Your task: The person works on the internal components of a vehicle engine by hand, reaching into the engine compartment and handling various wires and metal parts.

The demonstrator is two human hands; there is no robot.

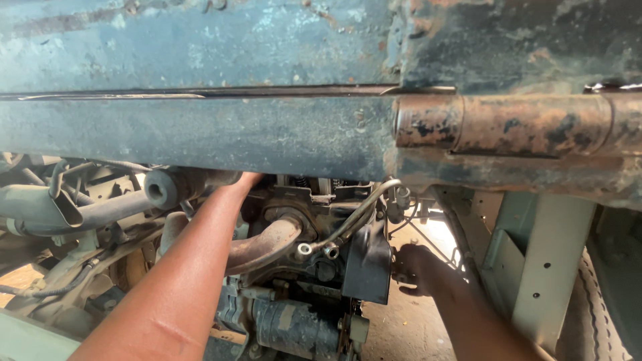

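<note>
Left hand point(249, 179) up under rusty body panel point(200, 134), fingers hidden, grip cannot tell. Right hand point(409, 267) curled beside black bracket point(366, 264), seems to pinch something small, unsure. Engine point(294, 267) between both arms, centre frame. Looks heavy, rigid, oily; no lifting by hand. Rusty exhaust pipe point(264, 244) at 9 o'clock of bracket: firm hold, rough. Thin metal line point(354, 214) at 12: bends easily, avoid.
</note>
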